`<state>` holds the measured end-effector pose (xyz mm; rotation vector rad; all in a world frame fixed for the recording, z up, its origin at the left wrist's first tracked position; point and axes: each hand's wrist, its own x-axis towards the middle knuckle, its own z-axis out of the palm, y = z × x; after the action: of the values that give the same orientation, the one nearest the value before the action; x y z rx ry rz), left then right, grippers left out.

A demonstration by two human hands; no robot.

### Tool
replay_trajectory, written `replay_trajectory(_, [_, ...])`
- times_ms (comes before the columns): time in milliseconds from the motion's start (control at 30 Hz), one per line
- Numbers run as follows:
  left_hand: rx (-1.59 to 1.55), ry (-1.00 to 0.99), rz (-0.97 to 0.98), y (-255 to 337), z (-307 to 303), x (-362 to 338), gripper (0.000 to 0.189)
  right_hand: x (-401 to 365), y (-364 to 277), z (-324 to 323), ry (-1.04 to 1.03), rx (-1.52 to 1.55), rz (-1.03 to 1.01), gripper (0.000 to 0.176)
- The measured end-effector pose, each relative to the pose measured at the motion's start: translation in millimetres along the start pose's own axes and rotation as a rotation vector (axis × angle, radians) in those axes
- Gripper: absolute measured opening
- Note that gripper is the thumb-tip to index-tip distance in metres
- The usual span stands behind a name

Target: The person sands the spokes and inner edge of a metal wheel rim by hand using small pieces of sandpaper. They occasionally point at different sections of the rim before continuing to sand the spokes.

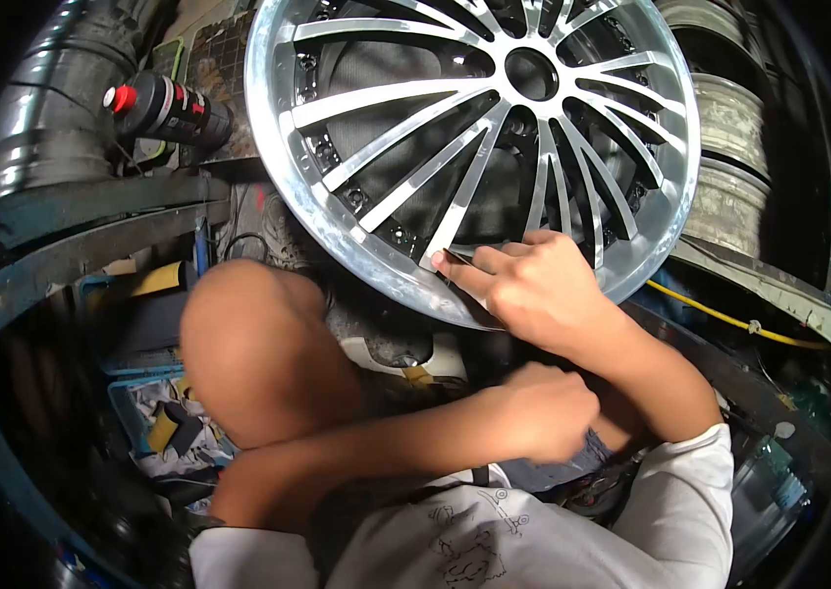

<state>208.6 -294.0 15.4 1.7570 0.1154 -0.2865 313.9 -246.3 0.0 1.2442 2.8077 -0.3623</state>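
Note:
A large silver wheel rim (415, 191) with many slim polished spokes and a round centre hole fills the upper middle. My right hand (543, 290) is at the rim's near edge, its index finger pressed to the outer end of a spoke. The other fingers curl inward, and a thin dark edge shows beneath them; I cannot make out what it is. Below it and apart from the rim, my left hand (548, 407) is curled closed above my lap, blurred by motion. Whatever it may hold is hidden.
A dark bottle with a red cap (175, 110) lies at the upper left. Metal cylinders (720, 118) are stacked on the right, above a yellow hose (729, 319). A blue bin (135, 412) with scraps stands at left, beside my bare knee (248, 344).

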Motion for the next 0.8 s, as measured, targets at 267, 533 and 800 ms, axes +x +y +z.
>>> replay_trajectory(267, [0.517,0.464,0.156,-49,34,-34,0.014,-3,-4,0,-0.004,0.006,0.039,0.044])
replay_trajectory(533, [0.496,0.356,0.010,-63,50,-50,0.012,3,0,3,0.015,0.033,0.008,0.049])
replay_trajectory(800, [-0.312,0.461,-0.137,-6,-83,-139,0.040,-31,-5,-37,0.185,0.162,0.123,0.041])
